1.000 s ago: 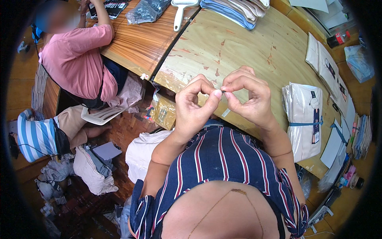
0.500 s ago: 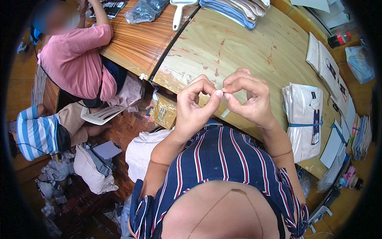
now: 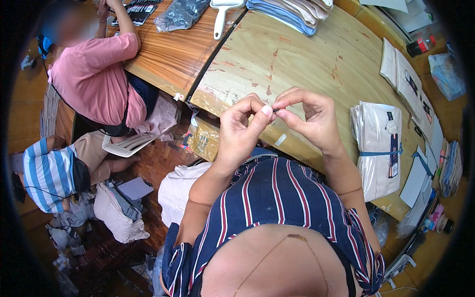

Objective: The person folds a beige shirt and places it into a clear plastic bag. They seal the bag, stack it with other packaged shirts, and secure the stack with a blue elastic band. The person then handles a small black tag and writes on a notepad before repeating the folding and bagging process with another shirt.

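Above the near edge of the worn wooden table [image 3: 297, 59], both of my hands meet fingertip to fingertip. Thumb and index finger of my left hand [image 3: 245, 121] pinch one end of a small dark, thin piece [image 3: 275, 110]. The other end sits between the thumb and index finger of my right hand [image 3: 310, 116]. Most of the piece is covered by the fingertips, and its kind is too small to make out. To the right of my right hand lies a plastic-wrapped bundle of folded cream garments [image 3: 378, 133], tied with a blue band.
Folded blue and beige clothes [image 3: 297, 12] and a white lint roller [image 3: 221, 20] lie at the far edge. More packed garments [image 3: 408, 79] line the right side. A person in pink [image 3: 94, 79] sits at the left; another in stripes [image 3: 49, 166] bends low.
My fingertips have parted slightly, and the small dark piece now shows between them. The person in stripes at the left has shifted, an arm reaching lower.
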Available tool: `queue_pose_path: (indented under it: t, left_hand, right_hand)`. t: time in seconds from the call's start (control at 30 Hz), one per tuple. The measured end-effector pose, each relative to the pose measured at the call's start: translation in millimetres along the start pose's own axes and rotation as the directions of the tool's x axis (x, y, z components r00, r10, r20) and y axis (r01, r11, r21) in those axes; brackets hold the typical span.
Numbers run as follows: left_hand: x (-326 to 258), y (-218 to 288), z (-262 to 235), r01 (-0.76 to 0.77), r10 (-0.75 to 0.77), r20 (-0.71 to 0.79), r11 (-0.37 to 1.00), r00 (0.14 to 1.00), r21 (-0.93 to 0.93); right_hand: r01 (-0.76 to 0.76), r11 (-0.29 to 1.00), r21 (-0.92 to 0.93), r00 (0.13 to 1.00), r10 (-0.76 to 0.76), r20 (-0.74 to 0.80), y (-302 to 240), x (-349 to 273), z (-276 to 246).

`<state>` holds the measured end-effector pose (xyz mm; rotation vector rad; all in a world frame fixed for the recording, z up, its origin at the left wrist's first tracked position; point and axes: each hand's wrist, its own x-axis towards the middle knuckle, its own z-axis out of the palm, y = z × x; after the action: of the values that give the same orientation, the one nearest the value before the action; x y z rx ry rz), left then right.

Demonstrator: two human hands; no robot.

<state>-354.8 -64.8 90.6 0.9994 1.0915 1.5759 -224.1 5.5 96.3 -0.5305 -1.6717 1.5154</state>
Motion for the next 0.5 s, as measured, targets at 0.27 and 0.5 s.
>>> queue_pose_path:
  t: [0.27,0.5]
  left_hand:
    - [6,-19,-20,0.214,-0.222,0.286,0.975,0.932,0.061]
    - [6,-20,-29,0.503,-0.45,0.296,0.853,0.842,-0.135]
  right_hand:
    - [-0.019,0.948,0.319,0.972,0.092,-0.217,13,17,-36]
    - [-0.007,0.944,0.329,0.95,0.109,-0.294,29,22,-48]
